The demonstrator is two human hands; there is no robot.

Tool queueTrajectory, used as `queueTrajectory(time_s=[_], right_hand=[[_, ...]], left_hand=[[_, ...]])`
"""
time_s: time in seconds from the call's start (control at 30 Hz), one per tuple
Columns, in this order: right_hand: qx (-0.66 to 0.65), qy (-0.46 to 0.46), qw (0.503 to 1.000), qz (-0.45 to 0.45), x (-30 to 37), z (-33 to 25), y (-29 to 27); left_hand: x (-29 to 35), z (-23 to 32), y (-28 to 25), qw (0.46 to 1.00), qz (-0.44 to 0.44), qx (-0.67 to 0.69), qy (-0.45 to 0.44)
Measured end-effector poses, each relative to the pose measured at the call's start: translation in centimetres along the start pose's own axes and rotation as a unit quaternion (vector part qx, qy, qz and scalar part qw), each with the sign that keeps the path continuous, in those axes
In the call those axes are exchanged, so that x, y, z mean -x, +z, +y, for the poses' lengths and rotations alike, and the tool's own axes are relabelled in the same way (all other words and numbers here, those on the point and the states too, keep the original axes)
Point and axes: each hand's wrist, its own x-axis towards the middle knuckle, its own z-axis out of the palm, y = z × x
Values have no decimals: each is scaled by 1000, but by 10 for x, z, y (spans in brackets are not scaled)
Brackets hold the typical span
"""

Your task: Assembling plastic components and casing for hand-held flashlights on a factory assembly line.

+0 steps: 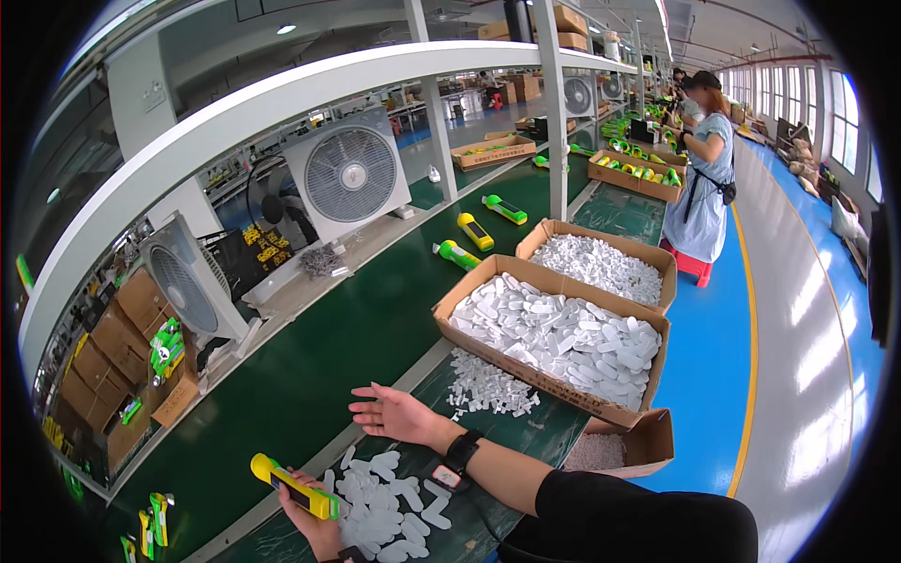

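Observation:
My left hand [319, 527] grips a yellow-and-green handheld device [282, 477], shaped like a flashlight with a dark panel along its top. Beside that hand, flat white rounded plastic pieces [375, 511] lie in a loose pile on the green worktable [554, 443]. My right hand [402, 416] is stretched out with its fingers apart and nothing in it, near the edge of the green conveyor belt [319, 352]. Closest to it on the far side is a heap of small white parts [488, 387].
A cardboard box [540, 371] of white pieces stands at right, with another box [668, 286] of small parts behind it. Several similar devices [457, 254] lie along the belt. Two fans [349, 174] stand beyond it. A co-worker [706, 169] stands farther down the line.

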Motion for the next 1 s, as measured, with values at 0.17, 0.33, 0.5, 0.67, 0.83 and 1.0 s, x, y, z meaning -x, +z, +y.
queueTrajectory(time_s=[0.17, 0.33, 0.5, 0.67, 0.83, 1.0], right_hand=[[327, 7, 945, 28, -6, 20, 53], [660, -26, 751, -9, -15, 78, 96], [715, -94, 692, 8, -4, 104, 108], [754, -191, 628, 40, 2, 111, 106], [751, -137, 641, 75, 0, 107, 104], [756, -142, 634, 78, 5, 102, 104]], left_hand=[[-1, 0, -6, 996, 31, -76, 41], [-2, -6, -8, 988, 58, -130, 65], [-2, -5, -17, 981, 66, -169, 64], [0, -10, -14, 961, 71, -264, 46], [-1, -8, -13, 981, -74, -174, 35], [-8, -4, -34, 980, -72, -183, 22]])
